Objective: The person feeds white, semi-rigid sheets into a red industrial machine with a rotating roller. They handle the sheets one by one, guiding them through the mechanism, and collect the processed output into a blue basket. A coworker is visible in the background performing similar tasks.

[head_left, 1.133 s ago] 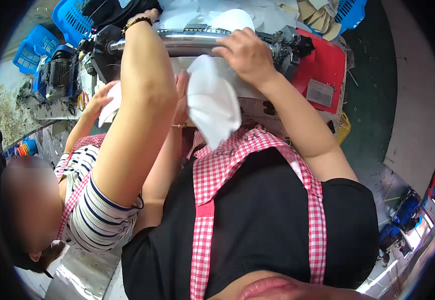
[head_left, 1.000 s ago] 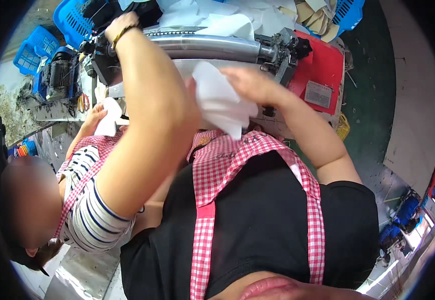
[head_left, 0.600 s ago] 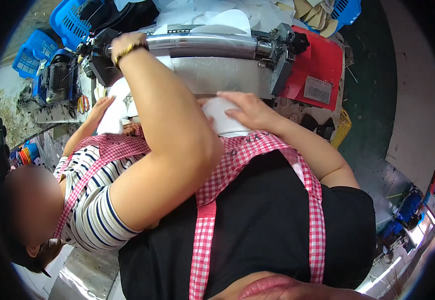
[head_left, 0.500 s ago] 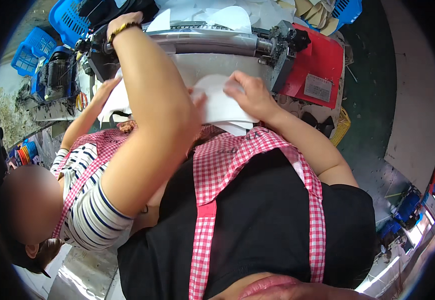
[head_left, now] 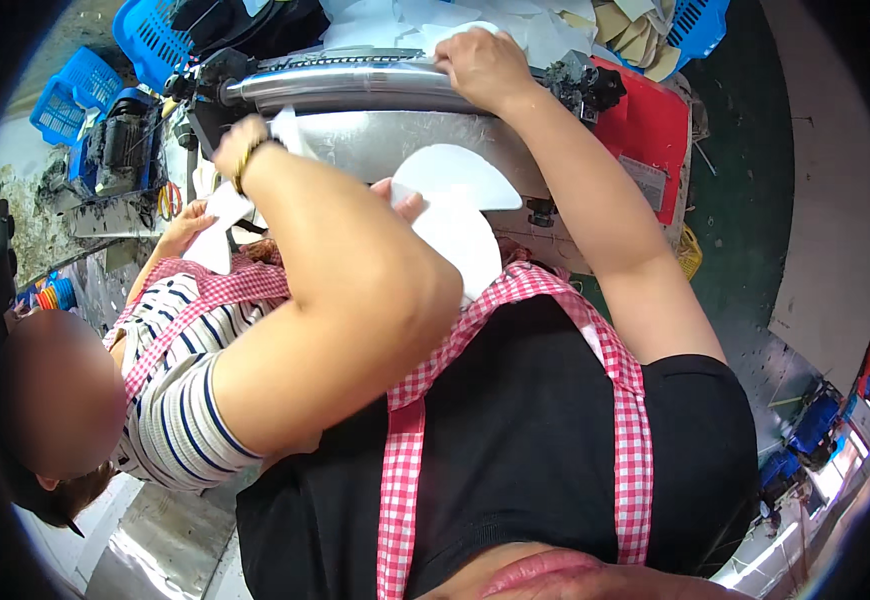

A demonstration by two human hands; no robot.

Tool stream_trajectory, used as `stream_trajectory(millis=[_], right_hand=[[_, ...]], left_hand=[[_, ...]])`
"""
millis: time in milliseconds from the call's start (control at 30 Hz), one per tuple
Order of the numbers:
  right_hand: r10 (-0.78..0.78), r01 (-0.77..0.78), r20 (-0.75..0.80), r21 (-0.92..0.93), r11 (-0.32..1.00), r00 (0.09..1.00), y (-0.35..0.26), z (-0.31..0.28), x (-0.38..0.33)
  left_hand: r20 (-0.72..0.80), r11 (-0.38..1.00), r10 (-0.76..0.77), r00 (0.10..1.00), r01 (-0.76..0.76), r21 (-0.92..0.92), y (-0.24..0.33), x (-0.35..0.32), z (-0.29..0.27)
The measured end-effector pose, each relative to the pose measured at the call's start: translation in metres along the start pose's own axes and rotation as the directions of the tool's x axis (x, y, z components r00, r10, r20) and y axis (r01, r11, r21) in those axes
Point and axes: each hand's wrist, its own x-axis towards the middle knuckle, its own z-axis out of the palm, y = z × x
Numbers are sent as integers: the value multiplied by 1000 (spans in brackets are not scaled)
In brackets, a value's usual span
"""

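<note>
The counter [head_left: 120, 219] stretches ahead of and below the left grip [head_left: 408, 205] and the right grip [head_left: 490, 72]. To the left of both, a co-worker in a striped top [head_left: 180, 405] leans in, the raised right forearm hiding most of the left grip. A heap of white sheets [head_left: 380, 25] lies beyond the right grip. The machine's steel roller [head_left: 355, 85] runs leftward from just under the right grip, with a metal plate [head_left: 420, 130] on its near side, ahead of the left grip. Right of the right grip lies a red panel [head_left: 645, 125]; past it sit tan pieces [head_left: 635, 35] and a blue basket [head_left: 707, 35]. Well to the left of the left grip stand more blue baskets [head_left: 80, 95] and a dark motor [head_left: 120, 145].

The left grip is closed on the left edge of rounded white pieces [head_left: 455, 235], fanned out to its right, the upper one jutting farthest. The right grip arches over the roller's right part, fingers bent, beside a white rounded piece [head_left: 445, 32] just behind the roller; whether it pinches that piece cannot be told. Left of the left grip, the co-worker's left hand [head_left: 187, 224] holds smaller-looking white pieces [head_left: 217, 232].
</note>
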Motion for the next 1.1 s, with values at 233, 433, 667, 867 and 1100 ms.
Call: stream_trajectory(millis=[233,433,667,867,1100], right_hand=[[-97,-75,-528,-294,953,843,22,-20,6],[161,-175,69,312,934,984,-10,-24,-19],[213,-259,248,173,950,945,17,39,47],[-299,363,-338,145,920,893,-20,31,-38],[-282,258,-283,-121,959,917,-8,43,-55]], left_hand=[[95,877,330,939,-267,-399,-45,-28,-50],[172,579,392,904,-388,717,-53,125,-92],[215,841,292,932,-357,406,23,153,-39],[257,962,225,940,-256,94,-1,72,-47],[203,974,200,958,-217,66,-21,56,-62]])
